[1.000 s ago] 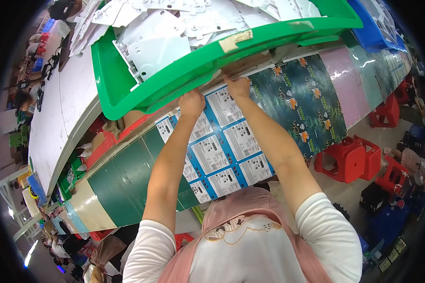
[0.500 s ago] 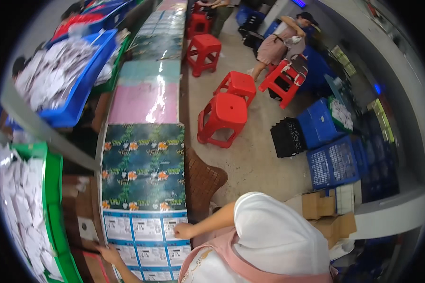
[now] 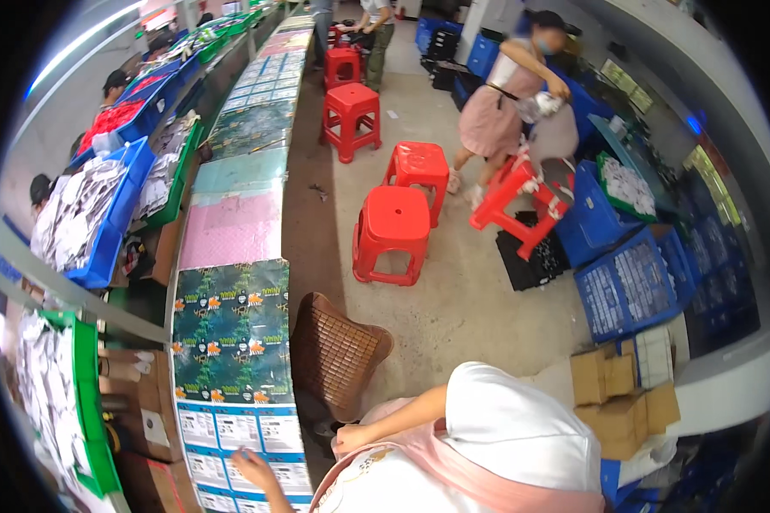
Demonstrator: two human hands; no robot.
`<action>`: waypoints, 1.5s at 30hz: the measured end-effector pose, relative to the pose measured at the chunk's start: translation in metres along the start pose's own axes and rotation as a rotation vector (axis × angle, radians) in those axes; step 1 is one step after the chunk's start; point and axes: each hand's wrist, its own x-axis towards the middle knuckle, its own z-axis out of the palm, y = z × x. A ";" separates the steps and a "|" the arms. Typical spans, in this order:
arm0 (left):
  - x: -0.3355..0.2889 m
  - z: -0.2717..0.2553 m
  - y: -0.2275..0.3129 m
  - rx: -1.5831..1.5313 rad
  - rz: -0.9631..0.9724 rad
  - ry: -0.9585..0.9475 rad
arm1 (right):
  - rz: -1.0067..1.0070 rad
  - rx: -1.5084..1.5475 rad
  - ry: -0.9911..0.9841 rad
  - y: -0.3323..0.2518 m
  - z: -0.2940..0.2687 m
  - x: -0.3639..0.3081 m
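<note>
- Blue-and-white printed sheet (image 3: 261, 433) flat on the near end of the long bench (image 3: 239, 175), its panels in rows; lower part runs out of view at the bottom edge.
- Left hand (image 3: 252, 468) over this sheet, fingers loosely parted and partly bent, nothing seen in its grasp. Contact with the surface: cannot tell.
- Right hand (image 3: 348, 440) just past the bench's right edge, close to the wearer's pink apron (image 3: 441, 457). Fingers look curled; cannot tell how tightly, or whether they have hold of anything.
- Dark green patterned sheet (image 3: 231, 333) directly beyond the blue-and-white one, then a pink section (image 3: 231, 231) of covering.
- Left of the bench: green bin (image 3: 88, 385) heaped with white pieces; farther up, a blue bin (image 3: 128, 214), also full of white pieces.
- Right of the bench: brown slatted seat mat (image 3: 338, 350), red stools (image 3: 393, 224) on the floor.
- Farther right: co-worker (image 3: 505, 107) beside a tilted red stool (image 3: 498, 198); cardboard boxes (image 3: 612, 423) nearer.
</note>
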 end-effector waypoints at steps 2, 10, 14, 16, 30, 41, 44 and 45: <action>-0.063 0.018 0.040 -0.130 -0.032 0.005 | -0.035 -0.042 0.011 0.015 -0.015 -0.014; -0.343 0.083 0.074 -0.260 -0.703 -0.014 | -0.059 -0.228 -0.031 0.097 -0.087 -0.093; -0.433 0.087 0.074 -0.074 -0.909 0.008 | 0.209 0.048 -0.188 0.119 -0.110 -0.130; -0.425 0.075 0.100 -0.073 -1.059 -0.167 | 0.393 0.425 -0.140 0.142 -0.123 -0.133; -0.580 0.079 0.176 -0.417 -1.348 0.091 | 0.327 -0.551 -0.251 0.161 -0.055 -0.043; -0.731 0.073 0.220 -0.979 -1.991 0.531 | -0.234 -0.908 -0.423 0.117 0.116 -0.079; -0.733 0.064 0.222 -1.032 -1.935 0.661 | -0.209 -0.939 -0.514 0.095 0.145 -0.076; -0.730 0.057 0.221 -1.042 -1.906 0.682 | -0.178 -0.911 -0.550 0.092 0.152 -0.068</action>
